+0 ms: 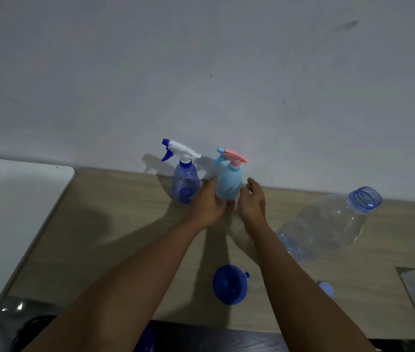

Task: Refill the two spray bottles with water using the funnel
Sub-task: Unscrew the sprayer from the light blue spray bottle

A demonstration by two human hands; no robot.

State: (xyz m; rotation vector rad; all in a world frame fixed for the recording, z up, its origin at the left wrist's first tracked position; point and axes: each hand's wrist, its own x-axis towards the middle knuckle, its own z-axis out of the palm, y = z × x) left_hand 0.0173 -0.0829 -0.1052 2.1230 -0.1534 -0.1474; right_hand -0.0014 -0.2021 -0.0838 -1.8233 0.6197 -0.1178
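Mid-frame on the wooden table [104, 224]: left hand [210, 204] wrapped around the light blue spray bottle [229, 182], right hand [252, 201] open beside it. Purple spray bottle [185, 182] just left. Blue funnel [229, 284] lower, between the arms. Big water bottle [328, 224] at right, uncapped.

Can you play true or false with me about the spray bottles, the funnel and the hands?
1. The left hand grips the light blue spray bottle with the pink trigger. True.
2. The round blue plastic funnel sits in a bottle's neck. False: it lies on the wooden table.
3. The big clear plastic water bottle has its cap on. False: its blue mouth is open.
4. The see-through dark blue spray bottle with the white trigger stands upright. True.
5. The right hand holds the funnel. False: it is open beside the light blue bottle.
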